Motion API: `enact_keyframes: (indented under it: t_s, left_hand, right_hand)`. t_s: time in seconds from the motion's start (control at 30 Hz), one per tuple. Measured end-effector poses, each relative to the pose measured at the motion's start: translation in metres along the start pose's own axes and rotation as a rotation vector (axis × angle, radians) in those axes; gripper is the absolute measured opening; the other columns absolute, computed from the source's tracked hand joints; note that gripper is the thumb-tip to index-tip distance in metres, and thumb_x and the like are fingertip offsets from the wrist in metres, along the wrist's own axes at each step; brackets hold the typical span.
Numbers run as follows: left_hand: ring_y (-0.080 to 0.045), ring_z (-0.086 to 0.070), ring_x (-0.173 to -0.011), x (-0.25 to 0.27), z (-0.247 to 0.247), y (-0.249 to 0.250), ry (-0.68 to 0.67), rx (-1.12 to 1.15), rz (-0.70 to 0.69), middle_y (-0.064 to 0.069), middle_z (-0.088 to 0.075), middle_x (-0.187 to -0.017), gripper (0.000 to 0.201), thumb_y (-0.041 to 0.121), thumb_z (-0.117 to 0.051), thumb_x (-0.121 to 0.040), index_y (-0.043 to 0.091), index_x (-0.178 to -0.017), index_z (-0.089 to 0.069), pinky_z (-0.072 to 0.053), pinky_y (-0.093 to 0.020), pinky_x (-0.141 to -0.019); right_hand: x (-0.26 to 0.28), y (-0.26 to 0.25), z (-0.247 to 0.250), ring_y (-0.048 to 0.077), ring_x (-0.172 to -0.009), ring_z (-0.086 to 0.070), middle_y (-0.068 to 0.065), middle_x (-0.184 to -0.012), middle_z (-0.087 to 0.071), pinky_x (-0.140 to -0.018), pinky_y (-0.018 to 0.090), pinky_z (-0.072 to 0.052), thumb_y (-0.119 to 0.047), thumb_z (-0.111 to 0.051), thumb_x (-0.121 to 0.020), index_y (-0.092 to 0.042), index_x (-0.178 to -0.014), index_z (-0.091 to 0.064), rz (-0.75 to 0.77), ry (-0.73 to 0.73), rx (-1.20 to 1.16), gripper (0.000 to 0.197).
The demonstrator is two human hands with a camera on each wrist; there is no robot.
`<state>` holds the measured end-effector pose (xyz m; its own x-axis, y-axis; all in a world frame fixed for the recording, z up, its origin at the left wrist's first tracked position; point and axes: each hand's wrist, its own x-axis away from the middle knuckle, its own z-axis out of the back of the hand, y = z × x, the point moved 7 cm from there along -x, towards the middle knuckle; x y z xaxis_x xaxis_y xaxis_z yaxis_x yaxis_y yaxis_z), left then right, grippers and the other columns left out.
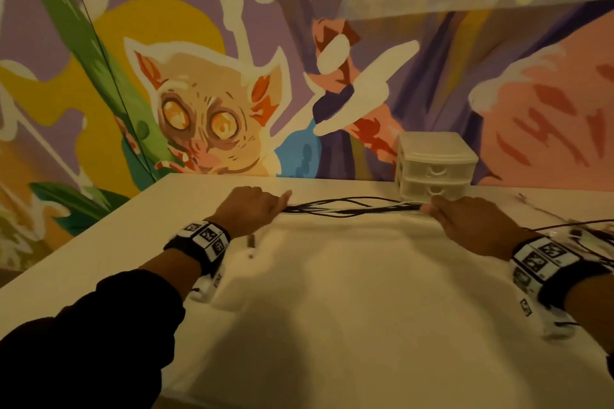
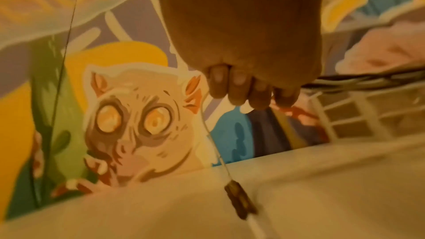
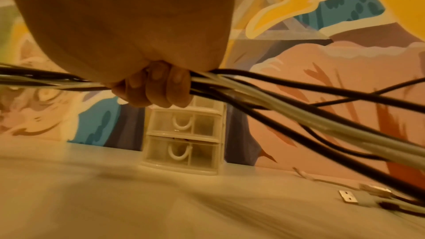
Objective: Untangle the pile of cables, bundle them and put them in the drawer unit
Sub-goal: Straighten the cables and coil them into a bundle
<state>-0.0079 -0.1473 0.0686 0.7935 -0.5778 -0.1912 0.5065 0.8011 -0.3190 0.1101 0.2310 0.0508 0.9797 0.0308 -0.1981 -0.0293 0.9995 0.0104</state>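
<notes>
A bunch of black and white cables (image 1: 352,207) is stretched level between my two hands above the white table (image 1: 349,309). My left hand (image 1: 255,207) grips one end in a fist (image 2: 248,88); a thin lead with a brown plug (image 2: 240,200) dangles from it. My right hand (image 1: 465,216) grips the other end (image 3: 158,86), and the cables (image 3: 299,108) trail off to the right onto the table. The white drawer unit (image 1: 435,166) stands at the back of the table, just beyond my right hand, its drawers (image 3: 184,139) closed.
Loose cable ends and a USB plug (image 3: 352,196) lie on the table at the right (image 1: 578,229). A small brown plug (image 1: 251,241) lies near my left wrist. A painted mural wall (image 1: 206,93) rises right behind the table. The table's left edge (image 1: 83,242) runs diagonally.
</notes>
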Motion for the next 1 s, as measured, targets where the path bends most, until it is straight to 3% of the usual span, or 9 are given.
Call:
enact_keyframes:
  t_s: [0.07, 0.2, 0.33, 0.43, 0.53, 0.63, 0.83, 0.93, 1.0]
  left_hand:
    - [-0.028, -0.062, -0.080, -0.005, -0.007, -0.015, -0.045, -0.071, 0.007, -0.007, -0.074, -0.102, 0.054, 0.044, -0.013, -0.112, 0.031, -0.150, -0.050, -0.041, -0.037, -0.065]
    - [-0.031, -0.055, -0.126, -0.019, -0.044, -0.019, -0.194, 0.087, 0.062, -0.004, -0.066, -0.134, 0.041, 0.040, -0.029, -0.114, 0.024, -0.139, -0.059, -0.040, -0.043, -0.108]
    - [-0.031, -0.055, -0.128, -0.040, 0.011, 0.066, 0.043, 0.527, -0.078, -0.010, -0.066, -0.137, 0.036, 0.027, -0.040, -0.114, 0.010, -0.133, -0.066, -0.037, -0.040, -0.111]
    - [-0.014, -0.057, -0.118, -0.045, 0.058, 0.152, 0.062, 0.919, -0.195, 0.000, -0.067, -0.128, 0.046, 0.047, -0.028, -0.116, 0.024, -0.123, -0.066, -0.042, -0.049, -0.101]
    - [-0.018, -0.063, -0.122, -0.052, 0.048, 0.200, -0.177, 1.127, -0.068, -0.002, -0.074, -0.129, 0.078, 0.070, -0.010, -0.107, 0.026, -0.130, -0.071, -0.040, -0.039, -0.116]
    - [-0.031, -0.072, -0.098, -0.052, 0.025, 0.215, -0.297, 0.919, -0.035, -0.014, -0.079, -0.096, 0.089, 0.066, -0.008, -0.109, 0.011, -0.116, -0.077, -0.050, -0.044, -0.103]
    - [-0.038, -0.063, -0.113, -0.058, 0.027, 0.178, 0.006, 0.041, -0.189, -0.018, -0.066, -0.124, 0.037, 0.032, -0.034, -0.114, 0.011, -0.141, -0.048, -0.051, -0.043, -0.085]
    - [-0.038, -0.068, -0.066, -0.053, 0.044, 0.120, 0.253, -0.030, -0.172, -0.013, -0.064, -0.073, 0.020, 0.020, -0.078, -0.091, 0.007, -0.097, -0.063, -0.049, -0.038, -0.049]
    - [-0.039, -0.065, -0.055, -0.053, 0.037, 0.077, 0.254, 0.022, -0.053, -0.009, -0.054, -0.058, 0.026, 0.018, -0.081, -0.087, 0.008, -0.078, -0.059, -0.050, -0.039, -0.045]
  right_hand:
    - [0.001, -0.014, -0.002, 0.031, -0.096, -0.070, 0.006, -0.109, -0.075, -0.079, 0.041, -0.050, -0.059, -0.025, -0.109, -0.031, -0.116, -0.058, 0.057, 0.008, -0.032, 0.045]
    - [0.007, -0.036, -0.009, 0.024, -0.088, -0.068, 0.001, -0.098, -0.071, -0.080, 0.041, -0.054, -0.072, -0.010, -0.099, -0.033, -0.103, -0.052, 0.156, -0.045, -0.024, 0.057]
    - [0.012, -0.040, -0.022, 0.023, -0.077, -0.065, 0.002, -0.087, -0.070, -0.075, 0.041, -0.054, -0.071, -0.007, -0.099, -0.039, -0.095, -0.040, 0.187, -0.081, 0.006, 0.047]
    - [0.014, -0.045, -0.019, 0.027, -0.074, -0.064, 0.005, -0.089, -0.072, -0.067, 0.038, -0.044, -0.059, -0.021, -0.109, -0.031, -0.105, -0.051, 0.193, -0.067, 0.056, 0.042]
    - [0.017, -0.049, -0.014, 0.029, -0.072, -0.063, 0.008, -0.088, -0.072, -0.064, 0.038, -0.042, -0.058, -0.020, -0.109, -0.021, -0.112, -0.054, 0.194, -0.055, 0.100, 0.050]
    - [0.023, -0.044, -0.010, 0.028, -0.071, -0.062, 0.007, -0.090, -0.072, -0.063, 0.039, -0.043, -0.066, -0.013, -0.103, -0.021, -0.115, -0.053, 0.200, -0.039, 0.126, 0.061]
    - [0.031, -0.045, -0.010, 0.038, -0.088, -0.066, 0.015, -0.103, -0.073, -0.067, 0.041, -0.039, -0.061, -0.033, -0.109, -0.014, -0.120, -0.053, 0.183, -0.131, -0.017, 0.053]
    - [0.040, -0.016, -0.005, 0.027, -0.079, -0.058, 0.010, -0.095, -0.071, -0.069, 0.039, -0.042, -0.071, -0.031, -0.104, -0.019, -0.105, -0.059, 0.116, -0.122, -0.148, 0.059]
    - [0.045, -0.006, 0.002, 0.022, -0.075, -0.054, 0.007, -0.092, -0.070, -0.067, 0.037, -0.039, -0.071, -0.033, -0.104, -0.020, -0.105, -0.062, 0.131, -0.076, -0.156, 0.058]
